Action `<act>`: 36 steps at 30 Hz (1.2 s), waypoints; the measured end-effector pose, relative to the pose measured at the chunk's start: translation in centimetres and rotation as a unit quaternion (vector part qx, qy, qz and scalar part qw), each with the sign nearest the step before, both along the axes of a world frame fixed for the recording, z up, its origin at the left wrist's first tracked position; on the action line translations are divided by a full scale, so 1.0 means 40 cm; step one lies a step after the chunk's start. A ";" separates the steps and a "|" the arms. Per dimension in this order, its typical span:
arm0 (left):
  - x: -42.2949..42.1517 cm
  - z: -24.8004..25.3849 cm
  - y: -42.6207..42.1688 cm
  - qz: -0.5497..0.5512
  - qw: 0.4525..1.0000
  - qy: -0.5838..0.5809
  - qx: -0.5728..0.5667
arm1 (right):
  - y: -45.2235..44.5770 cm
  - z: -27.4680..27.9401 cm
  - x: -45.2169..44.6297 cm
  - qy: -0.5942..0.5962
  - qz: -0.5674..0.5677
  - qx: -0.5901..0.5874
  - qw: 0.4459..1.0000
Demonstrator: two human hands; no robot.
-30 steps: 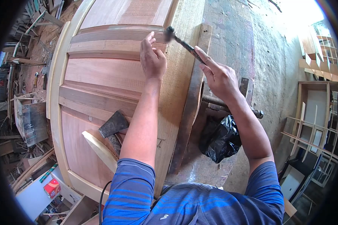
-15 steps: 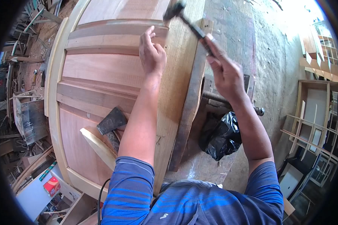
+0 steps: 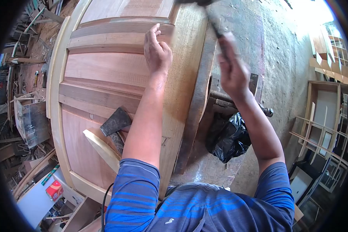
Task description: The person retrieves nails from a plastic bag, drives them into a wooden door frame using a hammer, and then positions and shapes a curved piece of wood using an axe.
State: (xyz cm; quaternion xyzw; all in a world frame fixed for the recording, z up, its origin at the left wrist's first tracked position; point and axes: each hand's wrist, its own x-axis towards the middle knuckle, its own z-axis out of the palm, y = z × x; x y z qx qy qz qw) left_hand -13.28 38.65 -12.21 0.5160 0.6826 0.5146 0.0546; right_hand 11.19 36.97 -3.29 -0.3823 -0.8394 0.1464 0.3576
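A panelled wooden door (image 3: 104, 69) lies flat under the person's arms, its light frame running around pinkish panels. The right hand (image 3: 234, 71) is wrapped around the handle of a hammer (image 3: 216, 27), held up just off the door's right edge, over the bench (image 3: 239, 36); its head (blurred, and cut by the top of the view) reaches over the door's right-hand frame piece. The left hand (image 3: 157, 54) is over the door, beside that same frame piece, fingers loosely bent; I cannot tell whether it holds anything small. On the door, next to the left forearm, lie a dark metal tool head (image 3: 116, 121) and a pale wooden strip (image 3: 100, 147). To the right of the door are a dark timber (image 3: 197, 104) along its edge, a threaded rod (image 3: 220, 96) below the right wrist, and a black plastic bag (image 3: 229, 139).
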 end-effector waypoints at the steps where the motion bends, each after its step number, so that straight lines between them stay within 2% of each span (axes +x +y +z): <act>1: 0.002 0.001 -0.004 -0.002 1.000 0.003 0.001 | 0.004 -0.017 0.008 -0.130 -0.013 -0.058 0.990; 2: -0.001 0.004 0.005 0.001 1.000 0.007 0.006 | 0.021 -0.021 0.011 -0.257 -0.024 -0.112 0.960; 3: -0.002 0.008 0.007 0.001 1.000 0.004 0.011 | 0.024 -0.010 0.006 -0.218 -0.043 -0.172 0.960; 7: 0.002 -0.007 0.004 0.011 1.000 0.007 -0.003 | 0.016 0.037 0.000 -0.024 -0.007 -0.056 0.998; 9: -0.007 -0.006 0.009 0.003 1.000 0.012 0.010 | 0.006 0.029 -0.016 0.103 0.003 0.035 0.994; 10: -0.006 -0.011 0.003 0.008 1.000 0.011 0.000 | -0.005 0.001 -0.009 0.125 -0.010 0.033 0.992; 11: -0.003 -0.010 0.002 0.013 1.000 0.010 -0.006 | 0.003 -0.053 0.024 0.000 0.003 0.009 1.000; 13: -0.005 0.003 0.018 0.015 1.000 0.008 -0.001 | 0.013 -0.031 0.013 -0.180 -0.006 -0.097 0.979; 16: -0.006 0.002 0.003 0.002 1.000 0.006 0.002 | 0.007 0.048 0.017 -0.185 -0.029 -0.126 0.974; 18: -0.004 -0.002 0.009 0.003 1.000 0.008 0.008 | -0.011 0.011 0.006 -0.030 -0.014 -0.049 0.998; 20: -0.005 -0.018 -0.001 0.004 1.000 0.009 0.005 | -0.005 -0.034 -0.008 0.102 0.007 0.037 0.994; 21: -0.002 -0.013 -0.005 0.001 1.000 0.009 0.004 | -0.007 -0.025 0.001 -0.071 -0.033 -0.062 0.995; 22: -0.003 -0.001 0.007 0.002 1.000 0.010 0.011 | -0.011 -0.008 0.005 -0.270 -0.043 -0.133 0.953; 24: 0.003 0.008 0.017 0.008 1.000 0.004 -0.002 | 0.007 0.030 0.012 -0.258 0.003 -0.100 0.961; 27: 0.001 -0.004 0.008 0.011 1.000 -0.007 -0.003 | -0.023 -0.009 -0.003 -0.074 -0.009 -0.032 0.997; 30: 0.001 0.000 0.004 0.004 1.000 -0.013 -0.005 | -0.043 0.002 -0.012 -0.290 -0.049 -0.148 0.944; 34: -0.023 0.008 0.009 -0.026 0.996 -0.082 -0.012 | -0.035 0.046 -0.023 -0.234 -0.041 -0.176 0.955; 36: -0.040 0.007 0.018 -0.047 0.993 -0.110 -0.013 | -0.057 0.050 -0.003 -0.124 -0.026 -0.126 0.984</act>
